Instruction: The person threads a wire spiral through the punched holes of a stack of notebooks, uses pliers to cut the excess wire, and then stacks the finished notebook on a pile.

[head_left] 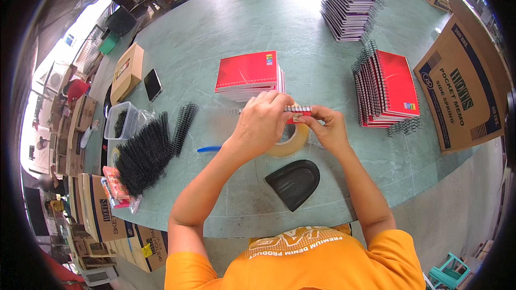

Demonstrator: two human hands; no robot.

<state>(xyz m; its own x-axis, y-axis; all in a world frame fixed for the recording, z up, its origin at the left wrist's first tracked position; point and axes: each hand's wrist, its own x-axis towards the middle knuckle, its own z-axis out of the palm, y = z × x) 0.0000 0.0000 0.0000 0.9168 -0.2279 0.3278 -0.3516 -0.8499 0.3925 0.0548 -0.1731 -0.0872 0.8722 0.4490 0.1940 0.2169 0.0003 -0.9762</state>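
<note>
Above the middle of the table, a small red notebook is held edge-up, with a wire coil along its top edge. My left hand is closed on its left part, covering much of it. A blurred end of coil sticks out to the left of that hand. My right hand pinches the notebook's right end between thumb and fingers. Under the hands lies a roll of tape. Just beyond them sits a stack of red-covered notebooks without visible coils. A blue pen-like stick lies beside my left forearm.
Black coils are heaped at left, near a clear plastic tub and a phone. Coiled notebooks stand at right, with a taller stack behind. A cardboard box flanks them. Nearest me lies a black rounded pad.
</note>
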